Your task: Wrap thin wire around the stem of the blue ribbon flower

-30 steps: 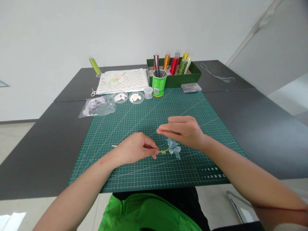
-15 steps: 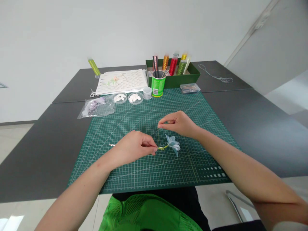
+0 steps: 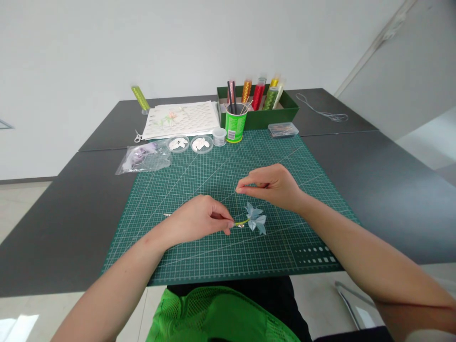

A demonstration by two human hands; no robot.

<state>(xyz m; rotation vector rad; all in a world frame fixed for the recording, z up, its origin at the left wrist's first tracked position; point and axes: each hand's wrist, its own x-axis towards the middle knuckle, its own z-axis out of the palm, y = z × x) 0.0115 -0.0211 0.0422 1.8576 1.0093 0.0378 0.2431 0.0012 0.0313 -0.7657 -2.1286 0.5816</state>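
My left hand (image 3: 204, 216) pinches the green stem of a pale blue artificial flower (image 3: 256, 218). The flower points right, its petals spread just above the cutting mat (image 3: 199, 183). A small shiny bit shows under the stem; what it is I cannot make out. Higher and to the right, my right hand (image 3: 272, 185) is closed in a pinch on a fine thread (image 3: 236, 204), faintly visible as it runs down to the stem by my left fingertips. Partly behind my left wrist, a silvery pointed tip (image 3: 167, 214) lies on the mat.
Two dishes of white pieces (image 3: 202, 144), a stack of small round containers (image 3: 219, 137) and a green can (image 3: 235, 124) line the mat's far edge. Behind are white sheets (image 3: 199, 116) and a green box (image 3: 256, 121) of thread spools. A plastic bag (image 3: 153, 159) lies left.
The flower has turned, so its petals face more toward me. My right hand has shifted slightly right, still pinched. My left hand keeps its hold on the stem.
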